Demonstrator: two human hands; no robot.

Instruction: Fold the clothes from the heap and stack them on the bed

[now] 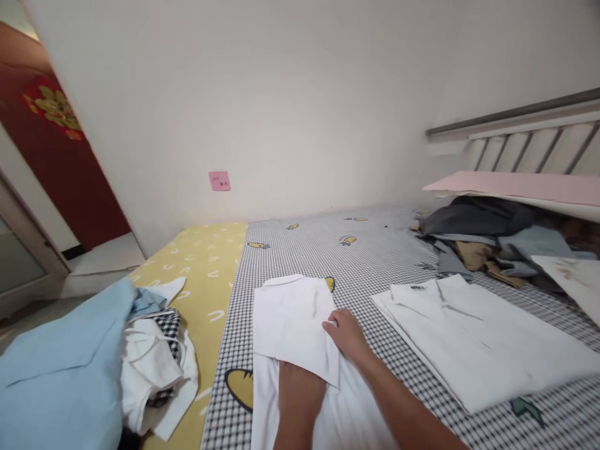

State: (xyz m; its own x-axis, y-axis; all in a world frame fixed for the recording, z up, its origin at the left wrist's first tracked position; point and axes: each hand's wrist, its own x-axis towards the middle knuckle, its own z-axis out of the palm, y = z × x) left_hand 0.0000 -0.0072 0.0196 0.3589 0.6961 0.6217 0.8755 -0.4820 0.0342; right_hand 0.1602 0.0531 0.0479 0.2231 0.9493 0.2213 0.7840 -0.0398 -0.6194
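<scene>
While right hand [345,332] pinches right edge of white shirt [291,320] — narrow grip — left hand [300,381] sits tucked under shirt's upper layer, mostly hidden, so cannot tell its grip. Shirt lies partly folded on checked sheet [300,256]. Left of shirt: yellow sheet [220,275], then blue garment [70,369]. Right of shirt: folded white garment [487,350]; farther right, heap of dark clothes [478,215] under pink board [520,185].

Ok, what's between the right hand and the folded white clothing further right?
Head view: bare checked bedsheet separates the right hand from that folded clothing.
</scene>
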